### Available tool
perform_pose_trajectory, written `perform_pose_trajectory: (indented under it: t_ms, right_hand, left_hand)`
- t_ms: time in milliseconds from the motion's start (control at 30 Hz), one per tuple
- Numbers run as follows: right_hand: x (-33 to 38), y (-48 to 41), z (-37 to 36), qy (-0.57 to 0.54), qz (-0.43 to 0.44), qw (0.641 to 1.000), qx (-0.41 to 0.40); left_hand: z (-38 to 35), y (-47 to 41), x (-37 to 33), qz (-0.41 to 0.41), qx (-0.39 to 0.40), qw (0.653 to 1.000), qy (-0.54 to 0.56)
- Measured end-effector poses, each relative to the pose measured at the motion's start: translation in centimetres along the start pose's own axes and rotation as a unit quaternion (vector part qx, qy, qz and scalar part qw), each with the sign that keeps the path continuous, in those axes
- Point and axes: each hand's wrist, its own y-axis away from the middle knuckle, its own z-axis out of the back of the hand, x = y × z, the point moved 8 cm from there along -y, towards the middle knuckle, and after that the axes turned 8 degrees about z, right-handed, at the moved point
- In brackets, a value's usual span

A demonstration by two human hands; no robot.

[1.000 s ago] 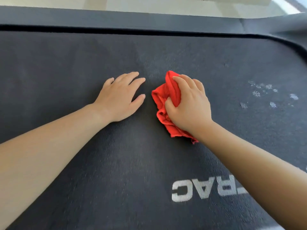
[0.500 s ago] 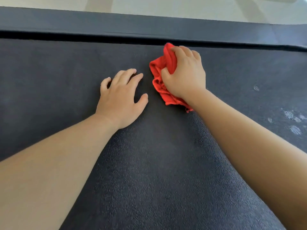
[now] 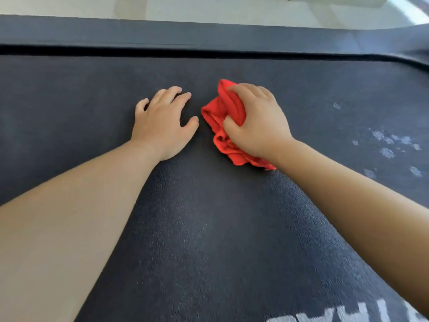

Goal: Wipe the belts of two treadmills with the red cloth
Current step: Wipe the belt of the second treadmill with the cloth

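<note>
Our right hand (image 3: 257,122) has the red cloth (image 3: 217,123) bunched up in it, fingers curled over the top and thumb tucked into the folds, pressing it down on the dark treadmill belt (image 3: 209,228). The cloth sits around the middle of the belt's width, a bit short of the far side rail (image 3: 162,31). Our left hand (image 3: 162,122) rests on the belt just beside the cloth, fingers loosely spread and holding nothing. Off to the right there's a patch of pale smudges (image 3: 394,140) on the belt, well apart from the cloth. Some blurry white lettering (image 3: 348,314) shows at the near edge, too smeared to read.
</note>
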Motion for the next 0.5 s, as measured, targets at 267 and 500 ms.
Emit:
perform_pose_trajectory:
  t_ms: [267,500]
  right_hand:
    - [0.4,16.3,5.6,0.014,-0.052,0.999,0.008]
    - [-0.6,21.0,7.8,0.04,-0.089,0.995,-0.004]
  left_hand:
    - [1.4,4.3,-0.7,-0.024,0.021,0.999,-0.017]
    - [0.9,11.8,-5.3,-0.086,0.055,0.995,-0.001]
